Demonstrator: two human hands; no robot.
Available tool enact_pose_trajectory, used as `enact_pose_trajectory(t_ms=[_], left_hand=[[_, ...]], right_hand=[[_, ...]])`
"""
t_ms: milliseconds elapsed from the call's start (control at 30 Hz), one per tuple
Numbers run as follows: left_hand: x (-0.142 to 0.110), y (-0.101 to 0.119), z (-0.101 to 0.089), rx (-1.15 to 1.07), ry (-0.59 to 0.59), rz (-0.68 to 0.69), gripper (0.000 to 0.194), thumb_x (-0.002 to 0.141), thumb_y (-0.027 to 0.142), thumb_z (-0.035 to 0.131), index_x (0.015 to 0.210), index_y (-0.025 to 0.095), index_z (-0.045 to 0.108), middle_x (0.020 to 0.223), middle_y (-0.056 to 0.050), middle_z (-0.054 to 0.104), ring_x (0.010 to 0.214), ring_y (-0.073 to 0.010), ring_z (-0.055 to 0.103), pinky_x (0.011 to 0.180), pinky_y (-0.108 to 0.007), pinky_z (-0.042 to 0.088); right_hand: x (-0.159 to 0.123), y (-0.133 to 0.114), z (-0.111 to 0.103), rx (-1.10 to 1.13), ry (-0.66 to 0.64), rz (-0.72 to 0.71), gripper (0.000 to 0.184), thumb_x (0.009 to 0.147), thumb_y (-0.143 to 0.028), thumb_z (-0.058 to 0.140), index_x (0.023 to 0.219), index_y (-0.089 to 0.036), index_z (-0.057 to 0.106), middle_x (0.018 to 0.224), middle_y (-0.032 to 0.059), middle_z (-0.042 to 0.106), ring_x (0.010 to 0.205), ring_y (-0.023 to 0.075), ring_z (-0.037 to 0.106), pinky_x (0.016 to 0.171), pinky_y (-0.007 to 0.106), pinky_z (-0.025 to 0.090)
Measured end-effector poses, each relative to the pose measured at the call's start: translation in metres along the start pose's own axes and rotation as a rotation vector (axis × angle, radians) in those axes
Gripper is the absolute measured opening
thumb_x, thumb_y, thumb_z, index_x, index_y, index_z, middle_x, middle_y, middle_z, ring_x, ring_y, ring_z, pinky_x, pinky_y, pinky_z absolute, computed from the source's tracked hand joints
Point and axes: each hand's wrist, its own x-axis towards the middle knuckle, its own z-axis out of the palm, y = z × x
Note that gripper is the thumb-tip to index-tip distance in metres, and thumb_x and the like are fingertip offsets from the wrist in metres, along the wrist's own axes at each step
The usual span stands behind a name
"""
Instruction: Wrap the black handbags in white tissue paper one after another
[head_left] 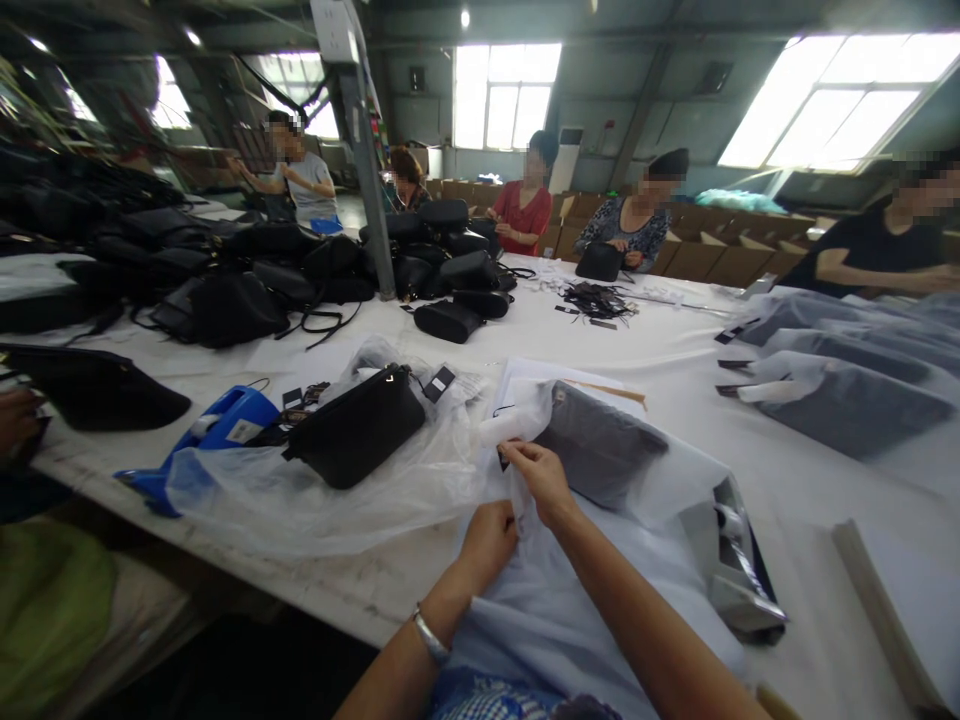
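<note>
Right in front of me a dark handbag (600, 440) lies inside a translucent plastic bag (679, 480). At that bag's left end, my right hand (541, 478) pinches a small dark tag (503, 458) between thumb and fingertips. Just below it, my left hand (487, 545) is closed on the edge of the plastic; its fingertips are partly hidden. Left of my hands, a black handbag (360, 425) with a hang tag (439, 383) sits on loose clear plastic (315, 510).
A blue tape dispenser (217, 430) lies at the left, a shiny metal dispenser-like object (739, 570) at the right. Bagged handbags (855, 400) line the right side. Black bags (247, 290) are heaped around a metal post (367, 180). Several co-workers (521, 205) stand across the table.
</note>
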Motion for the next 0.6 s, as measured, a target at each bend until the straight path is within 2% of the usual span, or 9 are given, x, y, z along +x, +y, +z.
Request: enact_pose_trajectory(t_ms=[100,200,300,367,467,533,600], left_hand=[[-0.014,0.008,-0.017,0.068,0.021,0.029,0.027,0.080,0.009,0.046,0.086,0.018,0.070,0.091,-0.007,0.074,0.086,-0.0207,0.067,0.077,-0.029,0.048],[-0.021,0.022,-0.051,0.197,0.141,0.062,0.029,0.090,0.017,0.046,0.106,0.022,0.070,0.112,-0.008,0.072,0.104,-0.0227,0.066,0.094,-0.036,0.048],[-0.011,0.033,-0.079,0.296,0.342,0.122,0.028,0.094,0.027,0.049,0.115,0.023,0.068,0.119,-0.007,0.070,0.106,-0.0223,0.066,0.092,-0.036,0.052],[0.006,0.035,-0.087,0.296,0.388,0.158,0.035,0.093,0.032,0.053,0.125,0.021,0.063,0.132,-0.010,0.063,0.118,-0.0244,0.060,0.093,-0.037,0.053],[0.035,0.030,-0.085,0.195,0.226,0.116,0.047,0.090,0.038,0.057,0.133,0.018,0.058,0.139,-0.013,0.057,0.128,-0.0279,0.054,0.096,-0.039,0.051],[0.049,0.027,-0.080,0.048,0.093,0.041,0.049,0.088,0.040,0.061,0.131,0.018,0.059,0.134,-0.013,0.062,0.123,-0.0282,0.058,0.097,-0.039,0.050],[0.056,0.027,-0.075,-0.113,0.016,-0.019,0.049,0.084,0.042,0.065,0.127,0.018,0.062,0.126,-0.011,0.067,0.116,-0.0273,0.062,0.097,-0.038,0.049]], right_hand=[[-0.002,0.000,-0.002,-0.004,-0.040,0.003,0.035,0.072,-0.050,0.073,0.082,-0.017,0.078,0.085,0.0066,0.074,0.081,0.0204,0.064,0.077,0.030,0.046],[-0.007,0.005,-0.006,-0.009,-0.052,-0.003,0.036,0.074,-0.051,0.073,0.083,-0.016,0.077,0.084,0.0062,0.074,0.080,0.0198,0.063,0.075,0.030,0.045],[-0.010,0.009,-0.008,-0.011,-0.061,-0.017,0.036,0.074,-0.051,0.073,0.083,-0.016,0.077,0.082,0.0055,0.072,0.078,0.0190,0.061,0.074,0.029,0.044],[-0.011,0.010,-0.010,-0.009,-0.075,-0.031,0.035,0.073,-0.050,0.073,0.081,-0.016,0.076,0.080,0.0050,0.071,0.077,0.0184,0.061,0.074,0.029,0.044],[-0.012,0.007,-0.015,0.002,-0.111,-0.055,0.034,0.073,-0.050,0.073,0.078,-0.016,0.075,0.077,0.0039,0.070,0.074,0.0174,0.061,0.071,0.028,0.045],[-0.013,0.004,-0.020,0.015,-0.139,-0.064,0.035,0.073,-0.051,0.072,0.077,-0.017,0.074,0.076,0.0035,0.070,0.073,0.0170,0.061,0.070,0.028,0.046],[-0.015,0.002,-0.025,0.034,-0.163,-0.060,0.036,0.073,-0.053,0.072,0.077,-0.017,0.075,0.077,0.0040,0.071,0.073,0.0174,0.062,0.069,0.028,0.047]])
